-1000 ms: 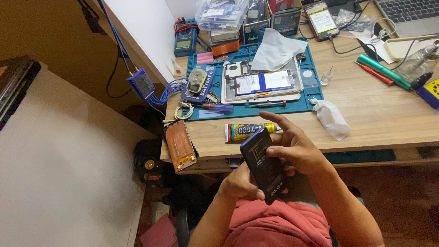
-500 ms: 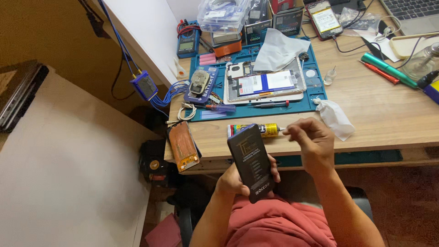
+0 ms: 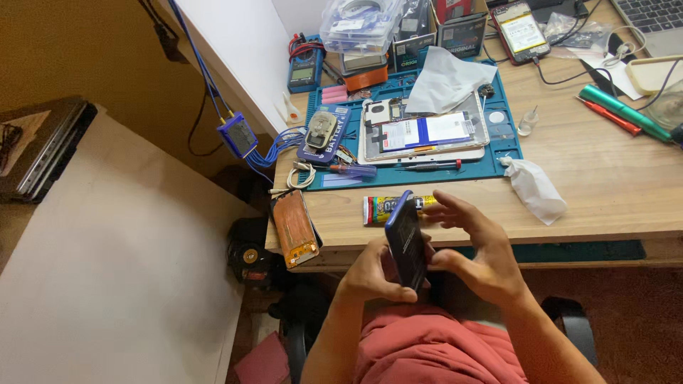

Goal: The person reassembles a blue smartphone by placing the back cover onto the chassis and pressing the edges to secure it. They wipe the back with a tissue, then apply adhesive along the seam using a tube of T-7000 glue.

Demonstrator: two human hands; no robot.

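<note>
A dark blue phone back cover (image 3: 405,238) stands on edge in front of me, just below the desk's front edge. My left hand (image 3: 370,274) grips its lower end from the left. My right hand (image 3: 473,245) holds its right side at the bottom, with the upper fingers spread apart above it. Right behind the cover a yellow glue tube (image 3: 380,208) lies on the wooden desk (image 3: 605,192). Farther back an opened phone (image 3: 423,131) rests on a blue work mat (image 3: 498,153).
An orange-brown flat part (image 3: 293,227) overhangs the desk's left corner. A crumpled white tissue (image 3: 535,188) lies to the right. Screwdrivers, a battery pack, a multimeter (image 3: 302,71), boxes and another phone (image 3: 521,30) crowd the back. A white board (image 3: 121,263) stands at the left.
The cover has turned from face-on to edge-on. My right hand came back from the glue tube and closed on the cover's right side.
</note>
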